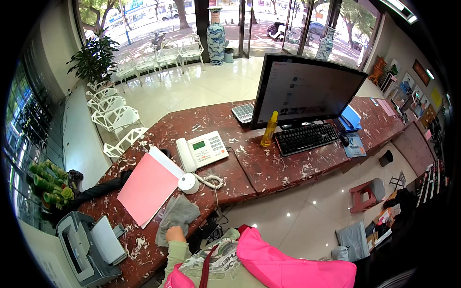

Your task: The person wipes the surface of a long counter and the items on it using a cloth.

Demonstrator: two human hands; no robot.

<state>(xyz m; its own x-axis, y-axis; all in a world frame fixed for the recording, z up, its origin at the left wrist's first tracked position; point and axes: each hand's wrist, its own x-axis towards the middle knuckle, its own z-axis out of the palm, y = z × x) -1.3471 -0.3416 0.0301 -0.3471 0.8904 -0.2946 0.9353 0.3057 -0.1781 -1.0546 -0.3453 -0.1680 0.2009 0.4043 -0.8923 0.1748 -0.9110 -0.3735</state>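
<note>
My left hand (pixel 175 234) presses on the lower part of a grey cloth (pixel 183 213), which lies crumpled on the red marbled counter (pixel 144 244) near its edge. The fingers are mostly hidden, so whether they grip the cloth does not show. Just beyond the cloth lie a pink sheet and white papers (pixel 149 185), beside a small round white device (pixel 188 183). A white desk telephone (pixel 203 149) with a coiled cord sits farther back. My right hand is out of view; a bright pink garment (pixel 281 259) covers that side.
A printer (pixel 84 248) stands at the lower left, near a long black wrapped object (pixel 102 190). On the right part of the counter are a monitor (pixel 306 91), a yellow bottle (pixel 269 131), a black keyboard (pixel 306 138) and a mouse (pixel 344 139). A red stool (pixel 363 196) stands on the floor.
</note>
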